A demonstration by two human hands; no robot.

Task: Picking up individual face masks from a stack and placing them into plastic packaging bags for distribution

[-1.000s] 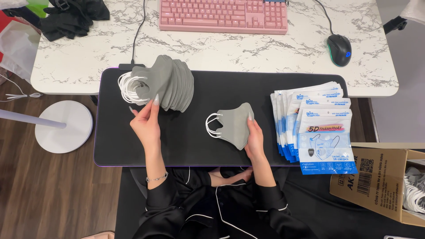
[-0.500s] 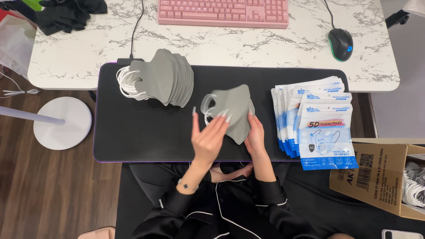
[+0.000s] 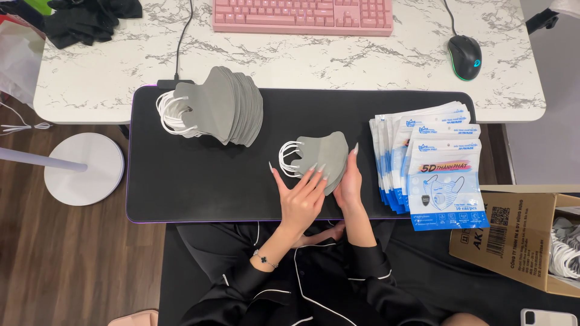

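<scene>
On black mat (image 3: 199,187), both hands flat, left hand (image 3: 300,196), right hand (image 3: 349,181), pressing grey fabric masks (image 3: 320,154)

A marble tabletop (image 3: 109,72) carries a pink keyboard (image 3: 302,15), a black mouse (image 3: 464,55) and dark gloves (image 3: 90,18). On the black mat (image 3: 199,181) lie a fanned stack of grey masks (image 3: 226,108), a small mask pile (image 3: 320,157) and blue-and-white packets (image 3: 432,163).

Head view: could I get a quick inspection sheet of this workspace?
Surface: black mat laid over a marble-look table.
Job's things: small grey mask stack under both hands; large grey mask pile; printed pouches.
Clutter: pink keyboard, mouse, black cloth.
Fingers: left hand and right hand flat on the small stack.
Cables: black cable.
Surroundings: cardboard box, wooden floor.
</scene>
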